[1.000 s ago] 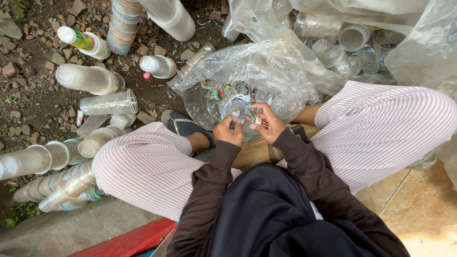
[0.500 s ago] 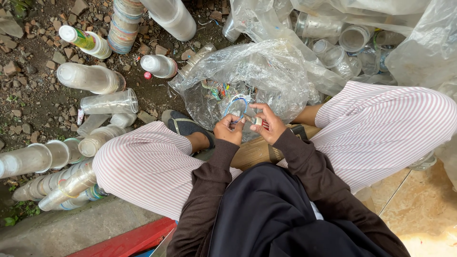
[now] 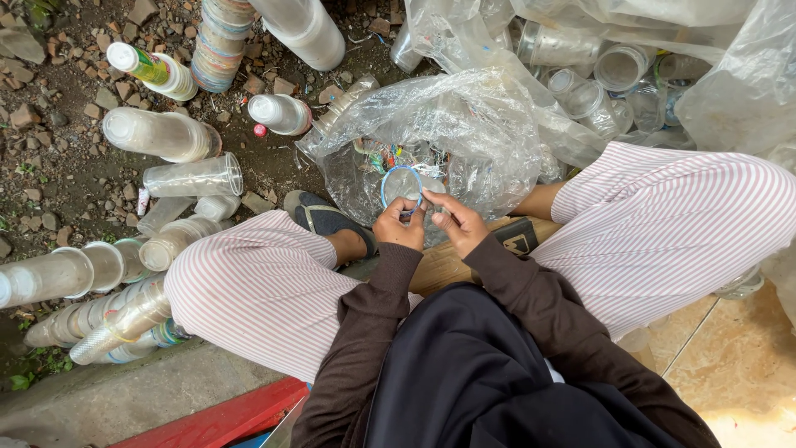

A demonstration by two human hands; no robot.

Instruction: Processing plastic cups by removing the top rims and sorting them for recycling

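left hand [image 3: 399,224]: I see fingers curled, tips pinched | right hand [image 3: 458,222]: fingers bent, tips meeting the left's | both forearms angled inward, wrists close together

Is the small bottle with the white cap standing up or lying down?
Lying down. The small bottle rests on its side on the stony ground, cap pointing left, beside stacked cups.

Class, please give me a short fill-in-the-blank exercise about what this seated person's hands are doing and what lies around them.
1. The left hand and right hand hold a clear plastic cup with a ____ rim.
2. The cup is held over a crumpled clear plastic ____.
3. The person's trousers are pink-and-white ____.
4. Stacks of clear plastic cups lie on the person's ____ side.

Missing words: blue; bag; striped; left
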